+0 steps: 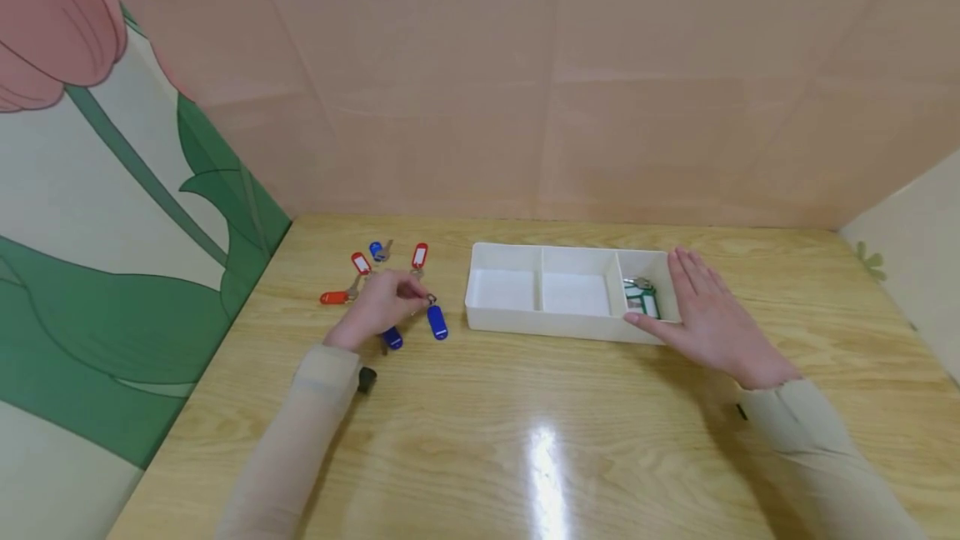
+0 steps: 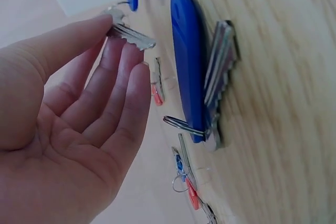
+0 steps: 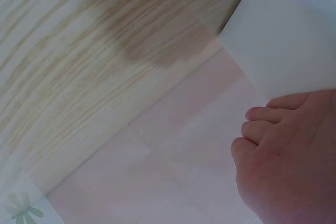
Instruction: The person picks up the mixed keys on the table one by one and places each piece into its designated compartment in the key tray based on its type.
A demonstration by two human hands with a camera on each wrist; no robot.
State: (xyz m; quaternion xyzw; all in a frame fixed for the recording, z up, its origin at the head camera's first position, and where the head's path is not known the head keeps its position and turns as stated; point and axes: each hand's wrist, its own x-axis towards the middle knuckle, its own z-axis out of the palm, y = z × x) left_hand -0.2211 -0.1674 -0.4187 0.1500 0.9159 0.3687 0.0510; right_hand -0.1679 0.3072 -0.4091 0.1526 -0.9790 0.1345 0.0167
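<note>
Between thumb and fingertips my left hand [image 1: 381,304] pinches a key [image 2: 131,36], and its blue key tag [image 1: 437,322] hangs from the ring. Under that hand, another blue-tagged key [image 2: 220,66] lies on the table. Around it are a red key tag [image 1: 362,262], another red tag [image 1: 420,255], an orange-red tag [image 1: 334,297] and a small blue tag [image 1: 377,251], with keys beside them. My right hand [image 1: 708,319] rests against the right end of the white three-compartment box [image 1: 547,323], fingers straight and thumb at the front rim. Green-tagged keys [image 1: 642,298] lie in the right compartment.
The box stands on a wooden table [image 1: 465,423], right of the loose keys. Behind the table rises a pink-beige wall covering [image 1: 555,107]. A panel with painted flowers [image 1: 150,165] borders the left side, and a pale wall [image 1: 915,223] the right.
</note>
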